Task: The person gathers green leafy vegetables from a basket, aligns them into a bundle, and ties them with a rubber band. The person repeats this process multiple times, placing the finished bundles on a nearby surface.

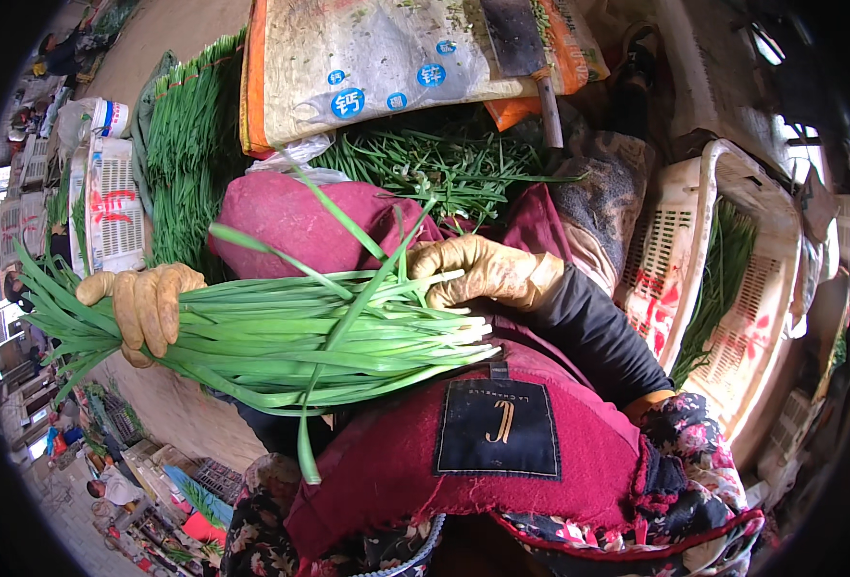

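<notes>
A thick bunch of garlic chives (pixel 273 332) lies crosswise above my lap, its pale stem ends to the right and its leaf tips to the left. My left hand (pixel 144 310), in a stained tan glove, wraps around the leafy part. At the stem end, my gloved right hand (pixel 486 270) grips a few stalks along the bunch's upper edge. Some loose leaves (pixel 353 317) stick out at angles across the bunch. Beneath it, a dark red cloth apron (pixel 396 461) covers my lap.
Ahead, a cleaver (pixel 515 43) rests on a sack-covered surface (pixel 389 65), its handle overhanging the near edge. Loose greens (pixel 425 166) lie below. Tied green bundles (pixel 190 144) and a white crate (pixel 115 205) stand left; another crate (pixel 666 252) holding greens stands right.
</notes>
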`<action>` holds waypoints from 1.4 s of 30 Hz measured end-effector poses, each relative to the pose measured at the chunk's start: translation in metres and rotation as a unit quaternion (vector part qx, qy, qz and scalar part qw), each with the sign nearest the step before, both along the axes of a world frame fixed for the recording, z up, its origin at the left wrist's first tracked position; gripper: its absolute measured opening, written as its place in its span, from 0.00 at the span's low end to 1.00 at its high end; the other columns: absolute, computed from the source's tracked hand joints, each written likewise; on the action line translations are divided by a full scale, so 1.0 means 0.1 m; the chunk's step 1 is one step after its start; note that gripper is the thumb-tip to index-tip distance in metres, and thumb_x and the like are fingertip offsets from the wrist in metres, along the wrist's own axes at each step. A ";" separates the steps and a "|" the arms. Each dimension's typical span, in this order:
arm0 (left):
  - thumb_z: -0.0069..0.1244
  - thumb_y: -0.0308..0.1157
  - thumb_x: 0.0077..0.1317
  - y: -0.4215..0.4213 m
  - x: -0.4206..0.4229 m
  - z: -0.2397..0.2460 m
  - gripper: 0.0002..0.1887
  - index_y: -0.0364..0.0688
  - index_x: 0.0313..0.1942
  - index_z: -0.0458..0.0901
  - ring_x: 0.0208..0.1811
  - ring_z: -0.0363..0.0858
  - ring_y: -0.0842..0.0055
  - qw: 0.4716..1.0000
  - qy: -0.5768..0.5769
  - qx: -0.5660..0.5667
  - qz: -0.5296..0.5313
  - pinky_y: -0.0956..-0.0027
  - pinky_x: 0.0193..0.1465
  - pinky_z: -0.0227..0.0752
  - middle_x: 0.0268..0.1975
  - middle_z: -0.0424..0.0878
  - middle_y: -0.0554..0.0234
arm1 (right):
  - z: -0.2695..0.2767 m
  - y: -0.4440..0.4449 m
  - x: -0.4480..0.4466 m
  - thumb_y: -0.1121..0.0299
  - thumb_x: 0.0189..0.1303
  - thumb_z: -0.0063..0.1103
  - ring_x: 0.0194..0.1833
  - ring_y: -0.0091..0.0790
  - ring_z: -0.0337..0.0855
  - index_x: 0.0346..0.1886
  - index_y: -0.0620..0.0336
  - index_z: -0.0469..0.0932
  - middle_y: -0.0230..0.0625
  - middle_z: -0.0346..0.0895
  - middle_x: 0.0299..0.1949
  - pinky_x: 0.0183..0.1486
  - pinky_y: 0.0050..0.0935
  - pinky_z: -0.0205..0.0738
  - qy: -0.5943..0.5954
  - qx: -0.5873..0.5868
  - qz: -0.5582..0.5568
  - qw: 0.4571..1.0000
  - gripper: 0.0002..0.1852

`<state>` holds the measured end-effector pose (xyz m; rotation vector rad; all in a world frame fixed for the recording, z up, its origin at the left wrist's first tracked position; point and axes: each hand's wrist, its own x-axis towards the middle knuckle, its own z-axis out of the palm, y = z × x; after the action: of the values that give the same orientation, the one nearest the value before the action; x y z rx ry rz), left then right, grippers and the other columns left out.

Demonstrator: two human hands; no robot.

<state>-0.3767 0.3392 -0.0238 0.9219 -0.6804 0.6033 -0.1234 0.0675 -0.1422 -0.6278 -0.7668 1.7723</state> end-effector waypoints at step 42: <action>0.37 0.32 0.73 0.01 0.29 0.26 0.26 0.26 0.66 0.55 0.26 0.85 0.71 0.981 -0.093 0.080 -0.148 0.72 0.44 0.80 0.33 0.87 0.55 | -0.39 -0.63 0.94 0.68 0.57 0.65 0.35 0.37 0.85 0.40 0.65 0.82 0.42 0.82 0.31 0.39 0.34 0.79 -0.550 -0.161 0.017 0.819 0.11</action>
<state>-0.3480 0.3405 0.0027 0.8971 -1.0258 0.3762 -0.0291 0.0047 -0.1808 -1.9636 -1.2244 1.4631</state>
